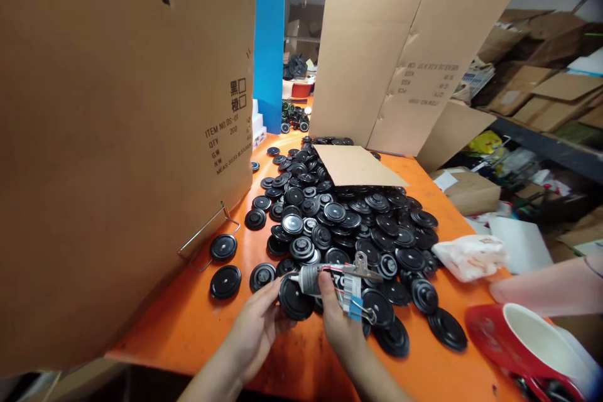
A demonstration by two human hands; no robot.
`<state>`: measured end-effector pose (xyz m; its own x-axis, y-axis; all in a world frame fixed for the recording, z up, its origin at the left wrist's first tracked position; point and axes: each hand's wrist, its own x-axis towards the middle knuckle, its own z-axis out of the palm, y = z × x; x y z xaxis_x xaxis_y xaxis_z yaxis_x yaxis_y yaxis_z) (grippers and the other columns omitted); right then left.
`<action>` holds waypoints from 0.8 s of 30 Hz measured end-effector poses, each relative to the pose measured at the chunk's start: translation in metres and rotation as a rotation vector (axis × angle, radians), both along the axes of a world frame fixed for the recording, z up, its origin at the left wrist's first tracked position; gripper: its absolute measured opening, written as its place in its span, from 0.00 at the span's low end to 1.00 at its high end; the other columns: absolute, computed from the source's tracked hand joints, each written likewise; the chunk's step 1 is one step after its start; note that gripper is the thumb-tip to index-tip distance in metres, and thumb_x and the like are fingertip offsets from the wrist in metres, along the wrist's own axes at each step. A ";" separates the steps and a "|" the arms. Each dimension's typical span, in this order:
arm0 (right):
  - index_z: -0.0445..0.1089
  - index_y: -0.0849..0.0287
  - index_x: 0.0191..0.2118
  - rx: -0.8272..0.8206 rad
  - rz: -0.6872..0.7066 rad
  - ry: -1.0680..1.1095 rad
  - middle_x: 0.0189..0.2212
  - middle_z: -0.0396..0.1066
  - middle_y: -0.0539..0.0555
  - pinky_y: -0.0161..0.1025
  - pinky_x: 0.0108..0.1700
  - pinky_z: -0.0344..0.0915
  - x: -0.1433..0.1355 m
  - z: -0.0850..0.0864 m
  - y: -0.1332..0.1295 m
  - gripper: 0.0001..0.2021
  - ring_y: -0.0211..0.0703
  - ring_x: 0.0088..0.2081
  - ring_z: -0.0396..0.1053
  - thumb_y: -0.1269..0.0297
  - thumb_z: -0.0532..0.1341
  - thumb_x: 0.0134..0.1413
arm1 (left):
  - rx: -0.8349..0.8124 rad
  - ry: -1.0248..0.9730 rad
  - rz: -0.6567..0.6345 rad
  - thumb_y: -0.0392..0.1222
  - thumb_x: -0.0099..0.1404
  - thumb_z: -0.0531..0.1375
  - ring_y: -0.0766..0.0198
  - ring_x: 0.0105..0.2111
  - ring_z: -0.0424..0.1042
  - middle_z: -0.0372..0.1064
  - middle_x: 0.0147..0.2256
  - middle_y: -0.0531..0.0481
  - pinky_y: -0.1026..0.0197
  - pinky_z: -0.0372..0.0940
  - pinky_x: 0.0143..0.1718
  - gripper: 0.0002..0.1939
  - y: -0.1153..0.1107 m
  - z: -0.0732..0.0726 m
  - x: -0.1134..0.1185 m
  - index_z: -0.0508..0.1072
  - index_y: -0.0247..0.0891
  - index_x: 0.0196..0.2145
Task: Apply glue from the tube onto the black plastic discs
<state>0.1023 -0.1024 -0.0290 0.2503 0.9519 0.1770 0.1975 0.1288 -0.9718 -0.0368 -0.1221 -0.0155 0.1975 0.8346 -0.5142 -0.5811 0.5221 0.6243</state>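
Observation:
My left hand (258, 326) grips a round black plastic disc (296, 303) by its edge, above the front of the orange table. In my right hand (335, 314) is a glue tube (325, 279), lying sideways with its nozzle pointing left. The nozzle tip is over the upper part of the disc; whether it touches I cannot tell. A metal bulldog clip (363, 269) and a blue binder clip (358, 309) sit on the tube's right end. Just beyond both hands spreads a heap of similar black discs (334, 212), some face up and others showing stepped undersides.
A tall cardboard box (127, 138) fills the left side, with a bent wire (202, 235) at its foot. Another carton (377, 56) stands behind the heap. A cardboard piece (355, 165) lies on the discs. A plastic bag (471, 256) and a red container (494, 342) are at right.

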 end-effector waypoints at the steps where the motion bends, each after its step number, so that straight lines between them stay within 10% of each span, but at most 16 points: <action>1: 0.71 0.58 0.35 0.006 0.002 0.001 0.32 0.75 0.55 0.40 0.42 0.68 0.000 0.000 0.000 0.12 0.45 0.34 0.72 0.57 0.56 0.54 | -0.009 -0.031 -0.010 0.45 0.60 0.60 0.65 0.34 0.70 0.71 0.42 0.46 0.64 0.66 0.32 0.15 0.001 0.002 -0.001 0.71 0.37 0.43; 24: 0.72 0.57 0.35 -0.041 0.030 0.057 0.33 0.75 0.54 0.43 0.46 0.65 0.002 0.002 -0.001 0.11 0.46 0.37 0.72 0.57 0.56 0.55 | -0.045 -0.135 -0.094 0.42 0.61 0.58 0.68 0.31 0.70 0.70 0.42 0.48 0.66 0.67 0.31 0.19 0.000 0.001 -0.003 0.66 0.41 0.50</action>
